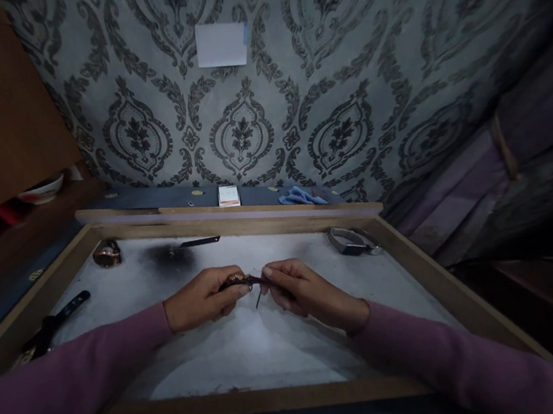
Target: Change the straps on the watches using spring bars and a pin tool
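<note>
Above the middle of a white-bottomed wooden tray, my left hand (210,298) pinches a wristwatch (236,280) with a dark and rose-gold case. My right hand (303,290) is closed at the other side, its thumb and fingertips on the dark strap (258,280) of that watch. A thin dark pin-like piece (258,300) points down between the hands; which fingers hold it, I cannot tell. Both hands are off the tray floor. Dim light hides the finer parts of the watch.
A wooden rim (260,400) surrounds the work surface. Inside lie a rose-gold watch (107,254), a black-strapped watch (52,326), a silver watch (349,242) and a dark flat strip (200,242). Behind the rim are a phone (229,196) and a blue cloth (301,196).
</note>
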The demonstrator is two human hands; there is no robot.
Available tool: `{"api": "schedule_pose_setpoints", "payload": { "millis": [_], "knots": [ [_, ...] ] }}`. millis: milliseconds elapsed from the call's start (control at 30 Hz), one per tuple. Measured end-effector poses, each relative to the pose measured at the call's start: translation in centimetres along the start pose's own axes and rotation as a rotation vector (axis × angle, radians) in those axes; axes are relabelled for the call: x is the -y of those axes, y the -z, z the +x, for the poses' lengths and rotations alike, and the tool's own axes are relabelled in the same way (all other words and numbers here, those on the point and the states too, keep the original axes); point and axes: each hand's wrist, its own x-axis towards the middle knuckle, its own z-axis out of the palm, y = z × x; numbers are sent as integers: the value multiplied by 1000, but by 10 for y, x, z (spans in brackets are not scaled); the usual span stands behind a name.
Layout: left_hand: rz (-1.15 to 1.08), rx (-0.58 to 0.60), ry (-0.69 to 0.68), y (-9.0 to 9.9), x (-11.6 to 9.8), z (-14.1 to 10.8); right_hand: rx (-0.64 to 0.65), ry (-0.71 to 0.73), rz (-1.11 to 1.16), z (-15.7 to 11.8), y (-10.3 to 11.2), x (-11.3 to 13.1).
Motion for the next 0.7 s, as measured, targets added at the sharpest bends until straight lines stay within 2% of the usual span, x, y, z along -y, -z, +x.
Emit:
{"api": "schedule_pose_setpoints", "payload": {
  "millis": [100,200,333,467,567,700],
  "knots": [
    [-30,-12,-9,1,2,1,-22,16,-53,2,2,0],
    [-36,-8,-20,2,0,2,-82,119,-182,2,4,3],
    [-37,-4,-12,4,-2,3,-159,293,-504,-2,2,12],
    [-62,12,-31,4,-2,2,-167,372,-797,-7,-4,15],
    [-120,11,-29,4,-2,1,-148,403,-842,-8,-8,13],
    [-224,3,29,3,-3,1,-127,422,-763,-10,-9,13]
  ]
}}
